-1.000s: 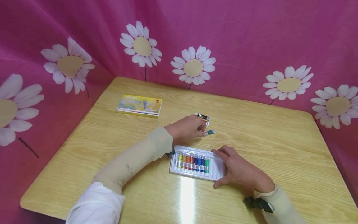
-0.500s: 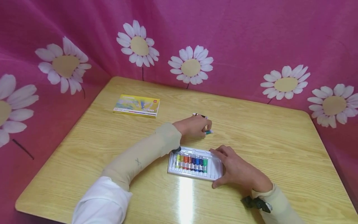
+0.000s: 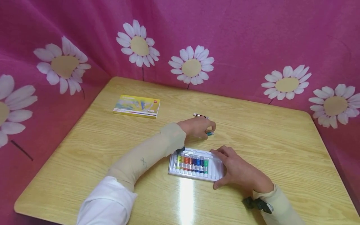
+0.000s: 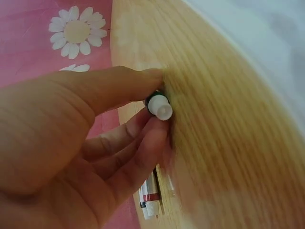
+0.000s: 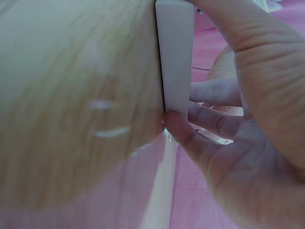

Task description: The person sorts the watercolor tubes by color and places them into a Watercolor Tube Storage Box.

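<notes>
In the left wrist view my left hand [image 3: 197, 127] pinches a green paint tube [image 3: 209, 133] between thumb and fingers, its white cap [image 4: 162, 109] facing the camera. The tube is low over the table, just beyond the tray. My right hand [image 3: 239, 168] grips the right end of a white plastic tray [image 3: 216, 167], thumb at the near edge and fingers at the far edge. Several paint tubes [image 3: 192, 165], yellow through orange and blue to green, lie side by side in the tray; its right slots hold none. The left cuff hides the tray's far left corner.
Behind my left hand lies a dark paint tube [image 3: 197, 115], partly hidden by the fingers. The left wrist view shows a tube with a red band [image 4: 151, 196] there. A yellow box [image 3: 137, 106] lies at the back left of the wooden table [image 3: 267, 134].
My left hand has shifted slightly right and closed its thumb and fingers about the green paint tube. The right hand keeps its grip on the tray. The head view has turned slightly.
</notes>
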`<action>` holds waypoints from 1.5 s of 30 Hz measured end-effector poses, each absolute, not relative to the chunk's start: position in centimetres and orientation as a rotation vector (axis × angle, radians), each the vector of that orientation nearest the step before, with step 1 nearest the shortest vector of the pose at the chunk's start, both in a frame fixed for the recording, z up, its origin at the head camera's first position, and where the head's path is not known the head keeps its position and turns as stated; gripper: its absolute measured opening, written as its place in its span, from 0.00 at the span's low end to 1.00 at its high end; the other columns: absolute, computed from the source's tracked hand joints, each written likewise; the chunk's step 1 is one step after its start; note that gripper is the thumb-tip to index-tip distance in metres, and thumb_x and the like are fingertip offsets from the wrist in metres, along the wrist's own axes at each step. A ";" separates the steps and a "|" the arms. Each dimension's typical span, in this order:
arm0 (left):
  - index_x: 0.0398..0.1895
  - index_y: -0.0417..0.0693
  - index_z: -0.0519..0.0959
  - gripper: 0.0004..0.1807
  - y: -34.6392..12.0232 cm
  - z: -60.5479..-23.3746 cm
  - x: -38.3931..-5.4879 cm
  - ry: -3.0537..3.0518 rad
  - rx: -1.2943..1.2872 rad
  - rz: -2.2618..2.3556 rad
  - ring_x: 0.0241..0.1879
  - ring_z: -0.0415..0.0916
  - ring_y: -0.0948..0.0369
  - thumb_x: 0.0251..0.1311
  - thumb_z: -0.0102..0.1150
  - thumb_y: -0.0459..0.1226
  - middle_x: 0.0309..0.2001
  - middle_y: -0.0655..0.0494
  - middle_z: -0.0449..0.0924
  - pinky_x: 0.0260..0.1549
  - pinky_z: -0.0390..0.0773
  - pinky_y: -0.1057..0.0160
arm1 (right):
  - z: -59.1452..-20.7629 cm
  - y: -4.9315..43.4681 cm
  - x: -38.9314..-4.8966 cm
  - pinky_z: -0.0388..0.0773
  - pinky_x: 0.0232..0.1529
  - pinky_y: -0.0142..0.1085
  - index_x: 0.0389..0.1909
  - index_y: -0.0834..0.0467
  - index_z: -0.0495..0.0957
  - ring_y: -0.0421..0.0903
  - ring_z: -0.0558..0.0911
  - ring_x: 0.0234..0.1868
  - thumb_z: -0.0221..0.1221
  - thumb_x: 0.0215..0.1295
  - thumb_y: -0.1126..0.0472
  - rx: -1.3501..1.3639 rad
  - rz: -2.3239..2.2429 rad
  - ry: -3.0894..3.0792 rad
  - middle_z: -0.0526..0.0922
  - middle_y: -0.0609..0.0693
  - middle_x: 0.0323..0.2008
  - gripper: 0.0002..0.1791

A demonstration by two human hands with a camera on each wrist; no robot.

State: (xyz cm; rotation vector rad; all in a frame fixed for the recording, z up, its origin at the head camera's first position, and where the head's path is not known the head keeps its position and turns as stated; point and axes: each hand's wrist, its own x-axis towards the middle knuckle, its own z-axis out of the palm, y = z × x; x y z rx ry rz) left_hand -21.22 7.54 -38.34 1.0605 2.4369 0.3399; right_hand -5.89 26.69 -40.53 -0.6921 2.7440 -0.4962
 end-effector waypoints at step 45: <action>0.55 0.56 0.77 0.17 3.7 -38.2 -16.0 2.407 0.982 0.923 0.34 0.82 0.67 0.66 0.69 0.43 0.40 0.58 0.86 0.36 0.80 0.72 | -40.5 26.3 -5.9 0.75 0.69 0.52 0.77 0.60 0.64 0.52 0.71 0.65 0.77 0.38 0.29 -0.642 -0.518 2.714 0.68 0.56 0.68 0.67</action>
